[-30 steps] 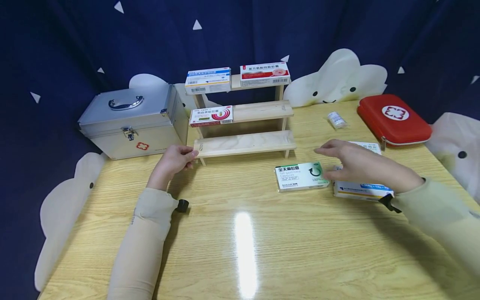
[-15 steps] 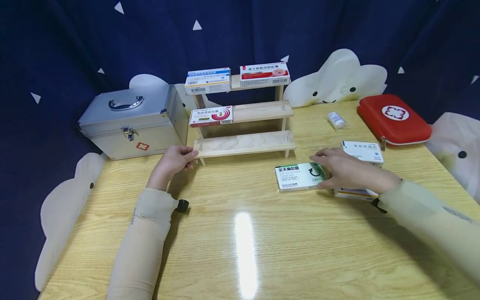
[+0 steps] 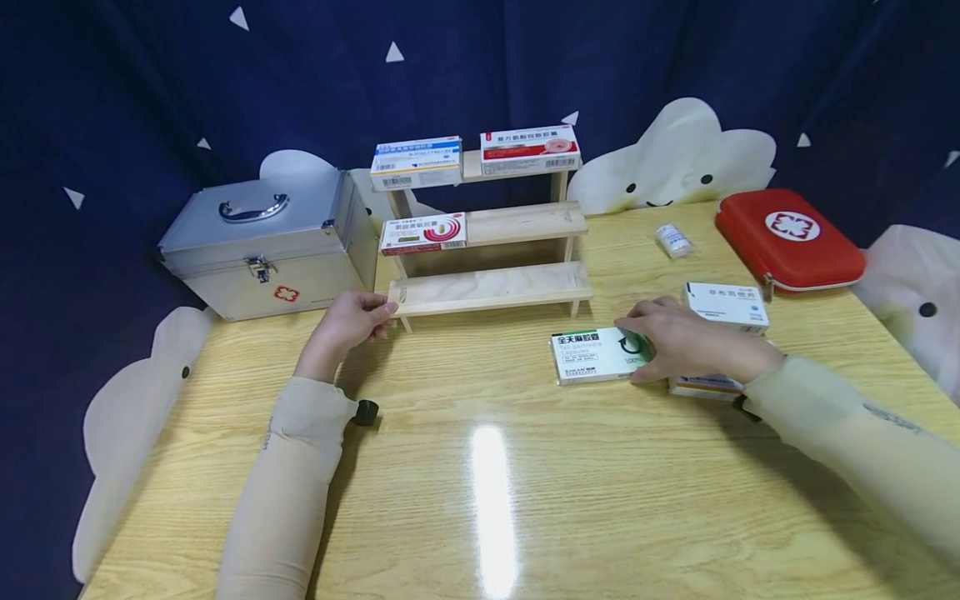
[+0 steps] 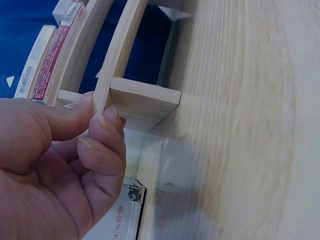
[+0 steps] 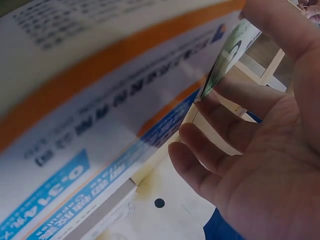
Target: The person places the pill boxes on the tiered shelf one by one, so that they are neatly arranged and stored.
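At the left end of the lowest step of a wooden three-step shelf [image 3: 491,286], my left hand [image 3: 347,329] pinches the board between thumb and fingers; the left wrist view shows this grip on the board [image 4: 104,82] closely. My right hand [image 3: 693,340] spans the right end of a white and green capsule box [image 3: 592,357] lying flat on the table, thumb at the near edge and fingers at the far edge. Part of the green end is hidden under the hand. Close beside that hand, a blue and white medicine box [image 5: 115,115] fills much of the right wrist view.
Two medicine boxes, one blue-striped [image 3: 417,160] and one red-striped [image 3: 530,148], lie on the top step. A red and white box [image 3: 423,233] sits on the middle step. Around stand a silver case [image 3: 262,242], a red pouch [image 3: 791,242], a small bottle [image 3: 674,240] and a white box [image 3: 726,304].
My right hand has moved left and down onto the end of the green and white capsule box, uncovering the white box behind. The left hand stays at the shelf.
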### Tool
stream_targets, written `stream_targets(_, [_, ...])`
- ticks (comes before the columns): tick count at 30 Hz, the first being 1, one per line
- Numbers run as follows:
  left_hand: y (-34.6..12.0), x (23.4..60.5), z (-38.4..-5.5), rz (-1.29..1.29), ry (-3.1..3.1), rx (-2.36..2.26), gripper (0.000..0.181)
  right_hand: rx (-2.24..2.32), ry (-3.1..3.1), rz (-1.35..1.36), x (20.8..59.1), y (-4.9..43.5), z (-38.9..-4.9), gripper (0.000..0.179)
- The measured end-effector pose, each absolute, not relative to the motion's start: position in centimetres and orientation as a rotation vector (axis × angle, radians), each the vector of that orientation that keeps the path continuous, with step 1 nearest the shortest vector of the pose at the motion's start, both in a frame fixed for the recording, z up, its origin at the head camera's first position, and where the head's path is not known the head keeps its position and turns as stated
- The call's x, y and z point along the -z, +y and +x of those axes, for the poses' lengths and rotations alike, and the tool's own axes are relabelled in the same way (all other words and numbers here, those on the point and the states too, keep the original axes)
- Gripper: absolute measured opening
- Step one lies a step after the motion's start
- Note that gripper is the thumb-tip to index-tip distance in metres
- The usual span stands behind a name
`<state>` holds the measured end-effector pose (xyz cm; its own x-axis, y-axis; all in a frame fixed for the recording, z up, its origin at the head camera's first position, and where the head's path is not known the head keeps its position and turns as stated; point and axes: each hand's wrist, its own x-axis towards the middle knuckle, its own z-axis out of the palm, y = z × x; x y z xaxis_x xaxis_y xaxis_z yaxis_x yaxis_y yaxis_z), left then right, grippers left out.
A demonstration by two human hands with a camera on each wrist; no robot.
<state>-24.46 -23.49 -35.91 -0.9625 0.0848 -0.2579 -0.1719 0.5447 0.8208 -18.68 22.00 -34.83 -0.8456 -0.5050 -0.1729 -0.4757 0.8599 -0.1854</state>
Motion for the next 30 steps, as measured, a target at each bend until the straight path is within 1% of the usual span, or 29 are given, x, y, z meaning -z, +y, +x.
stream_targets(12, [-23.5, 36.0, -24.5, -0.086, 2.506, -1.381, 0.035, 0.232, 2.834, -0.78, 34.4, 22.1, -18.2, 0.08])
stream_targets(30, [-23.4, 35.9, -24.5, -0.078, 2.512, -1.379, 0.034, 0.321, 2.848, -0.865, 33.6, 21.5, -15.1, 0.075])
